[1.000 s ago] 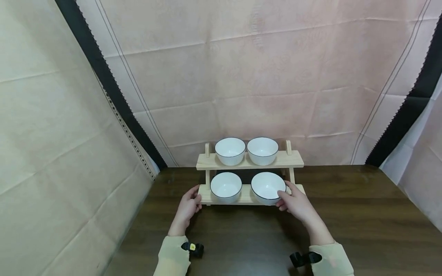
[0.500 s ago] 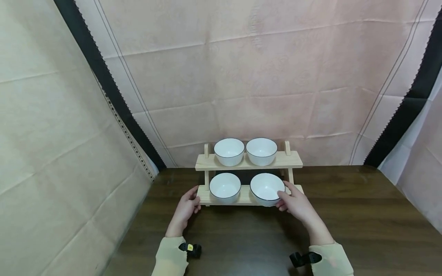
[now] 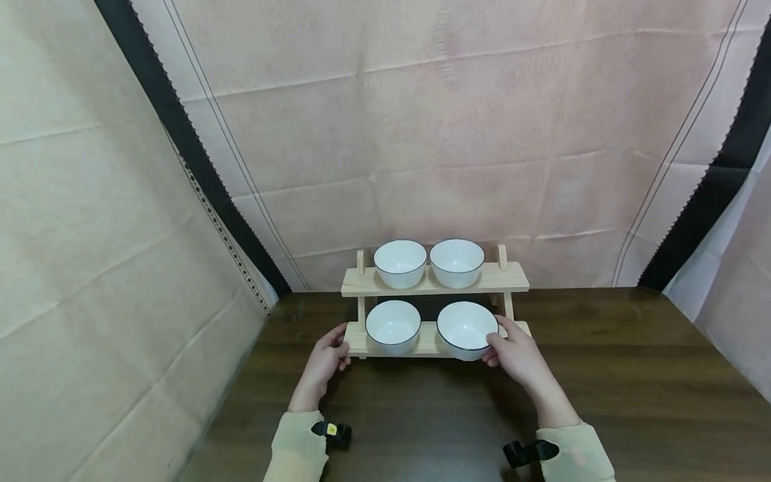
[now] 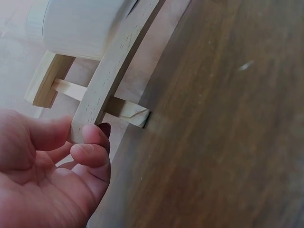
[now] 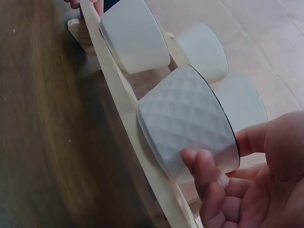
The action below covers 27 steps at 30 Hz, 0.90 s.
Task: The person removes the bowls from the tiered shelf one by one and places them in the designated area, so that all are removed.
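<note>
The rack [image 3: 430, 284] (long axis sideways) stands ahead; left hand [image 3: 324, 361] pinches its left end; right hand [image 3: 517, 356] grips the lower right bowl [image 3: 466, 327].

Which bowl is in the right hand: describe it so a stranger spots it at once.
On the brown table, find the wooden rack. On its lower shelf, go to the bowl on the right. Of the four on the rack, only this one is gripped, by the right hand, and its side is diamond-patterned.
</note>
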Available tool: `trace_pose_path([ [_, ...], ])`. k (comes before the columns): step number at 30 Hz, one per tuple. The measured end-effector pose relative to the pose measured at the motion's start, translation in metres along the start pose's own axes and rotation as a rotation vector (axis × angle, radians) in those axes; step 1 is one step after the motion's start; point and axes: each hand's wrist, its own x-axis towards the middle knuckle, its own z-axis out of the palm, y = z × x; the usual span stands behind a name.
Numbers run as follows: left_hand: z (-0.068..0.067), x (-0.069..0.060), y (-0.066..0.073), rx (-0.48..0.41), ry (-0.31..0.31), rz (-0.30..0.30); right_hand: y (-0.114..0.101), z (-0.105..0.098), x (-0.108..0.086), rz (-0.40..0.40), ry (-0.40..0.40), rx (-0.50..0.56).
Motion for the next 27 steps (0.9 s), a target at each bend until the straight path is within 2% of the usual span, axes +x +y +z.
trace_pose_path([
  [6,0.000,0.002,0.003,-0.020,0.007,0.005,-0.009,-0.003,-0.004,-0.008,-0.006,0.003],
  [15,0.000,-0.001,0.000,0.017,0.014,-0.014,-0.011,-0.011,-0.012,0.018,-0.094,0.007],
  [27,0.001,-0.003,0.001,0.031,0.051,-0.023,-0.011,-0.007,-0.020,-0.110,-0.351,-0.003],
])
